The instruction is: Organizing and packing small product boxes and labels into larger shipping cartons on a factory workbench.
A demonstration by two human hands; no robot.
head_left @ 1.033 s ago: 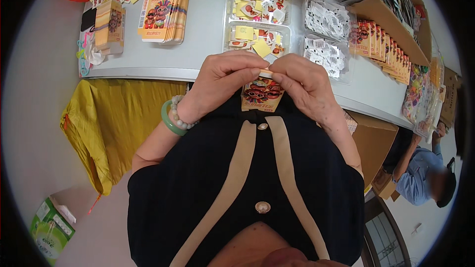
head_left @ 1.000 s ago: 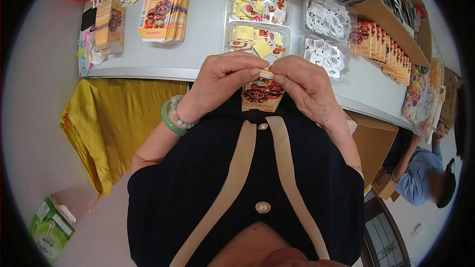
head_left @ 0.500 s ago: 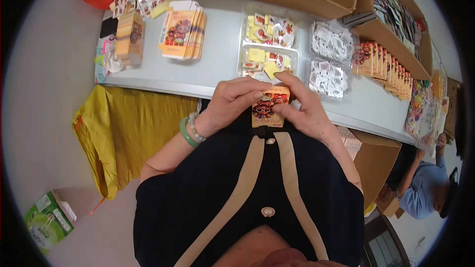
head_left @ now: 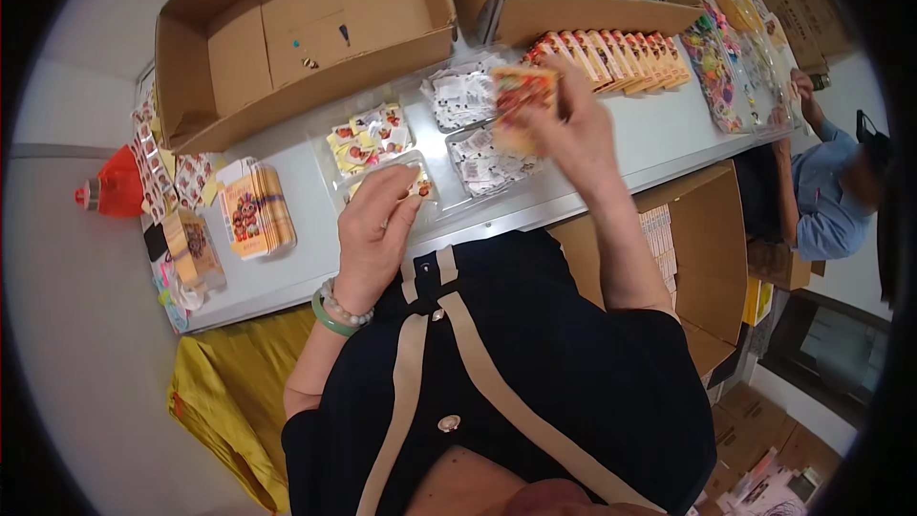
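Above the table my right hand [head_left: 578,139] grips a small orange printed box [head_left: 521,100], blurred by motion. It hovers over clear trays filled with white printed packets [head_left: 492,162]. My left hand [head_left: 374,225] is at a clear two-part tray [head_left: 344,193] with yellow-backed stickers [head_left: 371,140]. Its fingers are slightly bent, with a gap to the thumb, and nothing shows in them. Right of the packets, a slanted row of similar orange boxes [head_left: 611,59] leans along a carton.
Behind the trays stands an open carton [head_left: 306,96] with a few tiny bits inside. Another carton [head_left: 592,14] holds many flat colourful packets. Banded stacks of flat box blanks [head_left: 256,208] lie at left. A co-worker [head_left: 826,186] sits at far right, near trays of colourful trinkets [head_left: 726,67].
My hands have parted. The right one has carried the small box toward the row of boxes; the left has moved to the sticker tray. The view has turned to the right.
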